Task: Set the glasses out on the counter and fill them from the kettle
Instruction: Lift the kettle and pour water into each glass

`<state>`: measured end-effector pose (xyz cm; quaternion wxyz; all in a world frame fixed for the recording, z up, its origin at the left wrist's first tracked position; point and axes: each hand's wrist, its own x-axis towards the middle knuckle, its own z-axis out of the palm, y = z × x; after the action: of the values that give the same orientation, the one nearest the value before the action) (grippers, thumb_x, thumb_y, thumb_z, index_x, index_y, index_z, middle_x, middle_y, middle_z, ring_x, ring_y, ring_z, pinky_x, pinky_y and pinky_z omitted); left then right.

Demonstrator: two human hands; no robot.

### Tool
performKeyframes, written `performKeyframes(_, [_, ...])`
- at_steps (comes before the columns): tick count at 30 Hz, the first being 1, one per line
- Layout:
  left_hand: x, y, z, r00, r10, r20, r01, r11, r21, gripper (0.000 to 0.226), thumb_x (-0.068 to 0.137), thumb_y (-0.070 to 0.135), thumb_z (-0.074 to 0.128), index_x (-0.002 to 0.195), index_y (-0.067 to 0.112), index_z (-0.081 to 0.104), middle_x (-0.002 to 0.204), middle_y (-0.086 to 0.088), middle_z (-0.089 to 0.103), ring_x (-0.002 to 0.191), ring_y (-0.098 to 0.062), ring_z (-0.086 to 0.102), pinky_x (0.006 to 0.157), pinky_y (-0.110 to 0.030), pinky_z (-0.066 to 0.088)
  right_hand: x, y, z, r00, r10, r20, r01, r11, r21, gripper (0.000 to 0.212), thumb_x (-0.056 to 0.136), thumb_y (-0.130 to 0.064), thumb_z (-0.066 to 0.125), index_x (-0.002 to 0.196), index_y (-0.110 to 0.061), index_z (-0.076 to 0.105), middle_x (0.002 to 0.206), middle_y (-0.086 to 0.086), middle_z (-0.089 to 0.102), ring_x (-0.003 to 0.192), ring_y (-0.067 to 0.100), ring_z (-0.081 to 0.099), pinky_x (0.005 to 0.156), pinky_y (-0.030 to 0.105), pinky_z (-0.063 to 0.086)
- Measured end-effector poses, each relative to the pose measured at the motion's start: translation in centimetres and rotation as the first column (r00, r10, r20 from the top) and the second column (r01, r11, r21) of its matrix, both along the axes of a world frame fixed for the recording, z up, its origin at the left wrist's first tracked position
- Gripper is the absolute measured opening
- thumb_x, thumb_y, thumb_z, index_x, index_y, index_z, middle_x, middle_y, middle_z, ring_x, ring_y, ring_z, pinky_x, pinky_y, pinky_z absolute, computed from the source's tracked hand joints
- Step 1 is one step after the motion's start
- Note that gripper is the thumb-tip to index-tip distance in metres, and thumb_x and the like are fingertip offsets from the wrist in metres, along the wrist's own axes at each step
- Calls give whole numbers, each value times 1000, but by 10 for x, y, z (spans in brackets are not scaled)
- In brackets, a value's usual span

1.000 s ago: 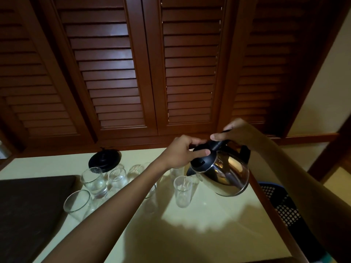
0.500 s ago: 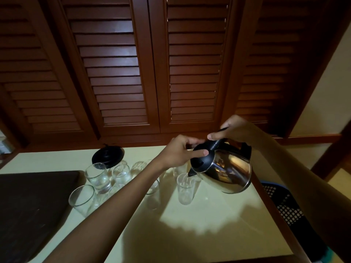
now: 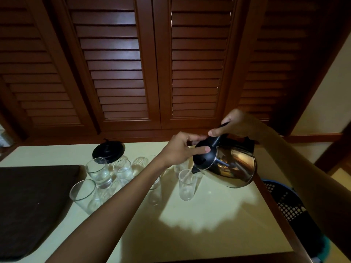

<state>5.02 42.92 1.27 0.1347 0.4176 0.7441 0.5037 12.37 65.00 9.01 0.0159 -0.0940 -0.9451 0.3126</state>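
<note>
Over a pale counter (image 3: 209, 228), dim light leaves much unclear. My left forearm (image 3: 123, 202) crosses in front of the glasses (image 3: 123, 168) and hides part of at least one, so I cannot count them. My right hand (image 3: 233, 124) covers most of the black handle (image 3: 216, 140) of the kettle (image 3: 231, 168). Whether water is running from the spout is too dark to tell. A dark mat (image 3: 32, 202) is cut off at the left edge, and a blue mesh basket (image 3: 284, 198) beside the counter lies partly behind my right arm (image 3: 303, 177).

The counter is cream with a wooden edge. Behind it rise brown louvred shutters (image 3: 121, 63). A round black kettle base (image 3: 108, 150) sits near the back, just behind the glasses.

The steel kettle is in the air above the counter's right side, tipped to the left. Its long axis runs from the handle at upper right to the spout at lower left. The spout points down just over the rim of an upright glass (image 3: 187, 185). My right hand grips the handle, fingers curled round it. My left hand (image 3: 180, 149) rests on the black lid (image 3: 204, 158), thumb and forefinger laid straight against it.
</note>
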Motion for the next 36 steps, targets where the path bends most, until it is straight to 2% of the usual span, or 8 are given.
performKeyframes(5, [0,0,0,1000,-7,0,7,1000,-3,52,87,30,83,134,15,69,135,3,71,128,-6,63,113,-24,45,-1,0,-1,1000,-3,3,3,1000,8,57,63,-67,82,50,-18,56,41,-5,44,34,7,37,44,22,29])
performKeyframes(11, [1,0,2,1000,-18,-15,18,1000,2,51,89,27,80,136,12,68,138,1,69,131,-7,61,114,-20,42,-3,0,1,1000,-24,12,23,1000,3,58,67,-61,85,40,-20,54,39,-7,43,32,5,36,46,22,29])
performKeyframes(14, [1,0,2,1000,-19,-19,19,1000,2,50,89,28,80,136,12,68,138,1,69,131,-6,60,115,-21,41,-1,-1,1,1000,-18,2,18,1000,-1,60,59,-69,81,43,-18,53,39,-7,43,32,5,36,42,20,28])
performKeyframes(19, [2,0,0,1000,-9,-17,9,1000,19,47,89,27,80,133,14,69,136,5,70,129,-2,61,117,-24,41,-2,-3,1,999,-35,18,35,999,20,60,61,-67,83,43,-19,52,39,-7,42,32,5,34,37,18,26])
performKeyframes(25, [3,0,0,1000,-7,-2,7,1000,28,48,89,27,81,133,14,69,137,4,69,131,-2,60,119,-27,40,0,-6,4,1000,-18,15,17,1000,25,56,69,-60,83,48,-18,52,39,-7,41,33,5,34,43,21,28])
performKeyframes(29, [4,0,0,1000,-12,-9,12,999,29,48,89,26,81,133,13,69,137,3,69,129,-1,60,116,-21,40,2,-7,5,1000,-19,17,18,999,41,56,69,-61,83,53,-14,56,40,-6,41,35,8,35,44,22,27])
performKeyframes(33, [5,0,1,999,-10,-35,11,1000,26,47,89,26,80,133,15,70,135,7,70,124,9,60,109,-10,39,2,-6,5,1000,-14,26,13,999,42,58,65,-65,82,54,-14,57,41,-5,43,33,5,35,43,21,28])
performKeyframes(36, [6,0,2,999,-13,-34,13,1000,23,47,89,27,80,133,15,69,137,4,69,129,2,59,112,-15,39,4,-5,5,999,-24,29,23,999,41,60,57,-72,79,51,-17,55,41,-6,42,33,5,34,42,20,28])
